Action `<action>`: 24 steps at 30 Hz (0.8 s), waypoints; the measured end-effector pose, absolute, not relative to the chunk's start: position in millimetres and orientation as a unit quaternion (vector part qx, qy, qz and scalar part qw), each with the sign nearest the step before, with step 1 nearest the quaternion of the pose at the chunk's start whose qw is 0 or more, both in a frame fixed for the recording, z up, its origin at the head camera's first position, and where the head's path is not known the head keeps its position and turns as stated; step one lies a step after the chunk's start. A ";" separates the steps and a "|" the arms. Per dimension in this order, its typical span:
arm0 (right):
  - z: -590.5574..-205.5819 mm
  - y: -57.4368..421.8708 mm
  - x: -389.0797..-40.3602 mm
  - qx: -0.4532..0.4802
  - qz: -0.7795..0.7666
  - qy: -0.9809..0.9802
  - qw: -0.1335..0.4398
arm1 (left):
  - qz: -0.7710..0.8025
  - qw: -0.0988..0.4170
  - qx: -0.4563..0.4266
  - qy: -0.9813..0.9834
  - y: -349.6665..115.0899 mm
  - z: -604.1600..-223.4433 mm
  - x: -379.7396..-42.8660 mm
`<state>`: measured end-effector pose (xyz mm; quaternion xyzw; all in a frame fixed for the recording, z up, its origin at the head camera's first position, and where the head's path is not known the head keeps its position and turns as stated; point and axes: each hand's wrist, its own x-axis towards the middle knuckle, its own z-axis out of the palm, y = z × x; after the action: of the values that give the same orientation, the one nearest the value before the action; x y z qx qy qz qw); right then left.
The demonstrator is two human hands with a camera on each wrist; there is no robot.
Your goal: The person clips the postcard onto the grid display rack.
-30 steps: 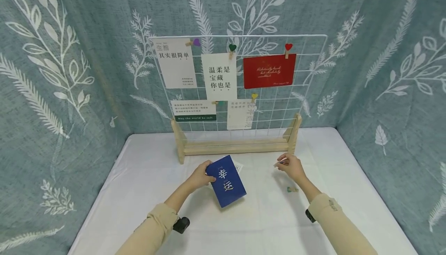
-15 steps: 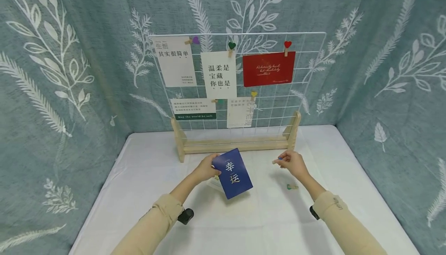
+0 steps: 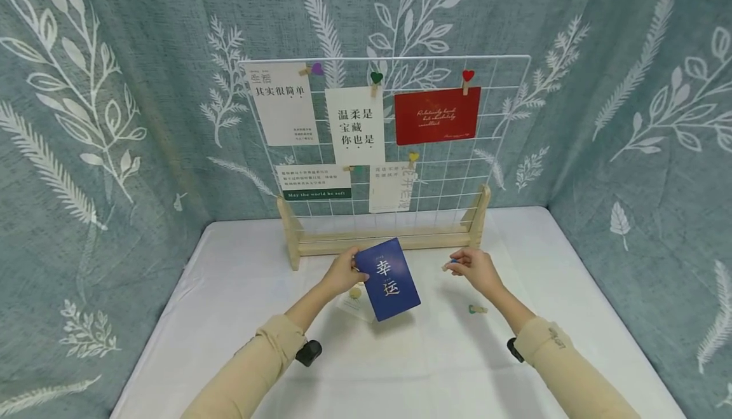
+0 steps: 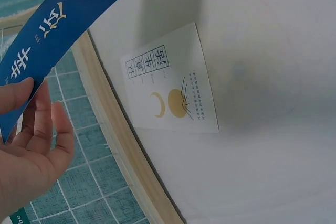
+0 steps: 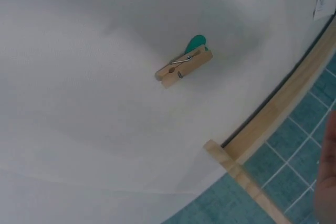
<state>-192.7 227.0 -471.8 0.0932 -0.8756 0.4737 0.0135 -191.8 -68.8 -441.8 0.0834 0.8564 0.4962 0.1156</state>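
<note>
My left hand (image 3: 345,271) pinches a dark blue card (image 3: 391,285) with white and gold characters by its left edge, thumb on the front. The card is tilted above the table, in front of the wire rack. To its right, my right hand (image 3: 479,271) pinches a small wooden clothespin (image 3: 447,267) with a blue ornament, mostly covered by the fingers. A white card (image 4: 168,77) with a gold moon and sun lies on the table below the blue card. Nearer my right forearm lies a second clothespin (image 5: 186,65) with a green ornament.
A white wire grid rack (image 3: 443,209) on a wooden stand (image 3: 389,242) stands at the back. Several cards hang on it from heart clothespins, among them a red card (image 3: 437,116). Patterned green curtains (image 3: 114,152) enclose the white table (image 3: 240,266).
The blue card in my left hand has moved right and toward the rack, uncovering more of the white card's near part. My right hand still pinches the clothespin and has shifted only slightly.
</note>
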 end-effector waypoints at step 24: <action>-468.6 225.5 -188.5 0.075 0.455 -0.887 0.028 | 0.545 0.133 0.040 0.827 -57.8 -429.8 -201.9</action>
<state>-188.5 225.5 -468.6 0.0745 -0.8869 0.4550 0.0284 -201.9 -57.8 -429.8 0.0403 0.8268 0.5450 0.1331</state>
